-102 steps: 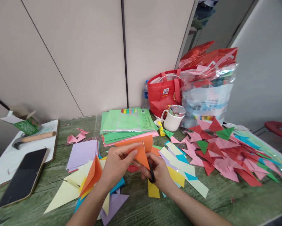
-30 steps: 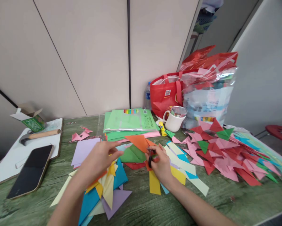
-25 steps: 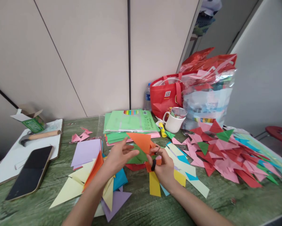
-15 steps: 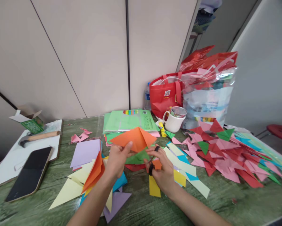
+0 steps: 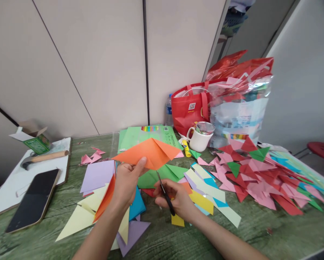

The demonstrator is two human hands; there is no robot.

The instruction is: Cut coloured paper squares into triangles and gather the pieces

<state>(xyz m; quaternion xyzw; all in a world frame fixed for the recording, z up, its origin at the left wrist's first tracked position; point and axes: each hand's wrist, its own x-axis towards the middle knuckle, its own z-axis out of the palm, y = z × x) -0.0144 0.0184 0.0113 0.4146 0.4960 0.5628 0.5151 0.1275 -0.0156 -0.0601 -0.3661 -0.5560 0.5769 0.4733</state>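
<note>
My left hand (image 5: 127,179) pinches the near edge of a folded orange paper (image 5: 148,153) and holds it up above the table. Just below and to its right, my right hand (image 5: 174,196) grips small black-handled scissors (image 5: 164,193), blades pointing up toward the orange paper's lower edge. A folded green paper (image 5: 162,173) lies on the table under the orange one. Loose cut triangles in yellow, orange, blue and purple (image 5: 102,213) lie beneath my left forearm.
A stack of coloured sheets (image 5: 145,135), a glue stick (image 5: 185,148) and a white mug (image 5: 200,139) stand behind. Red and pink triangles (image 5: 259,177) pile at the right, bags (image 5: 218,104) behind them. Left: a phone (image 5: 33,200), a hammer (image 5: 44,159), a small box (image 5: 33,139).
My left hand picked the orange paper off the table, raised it and unfolded it wider. My right hand shifted its grip on the scissors and now points the blades up at the paper.
</note>
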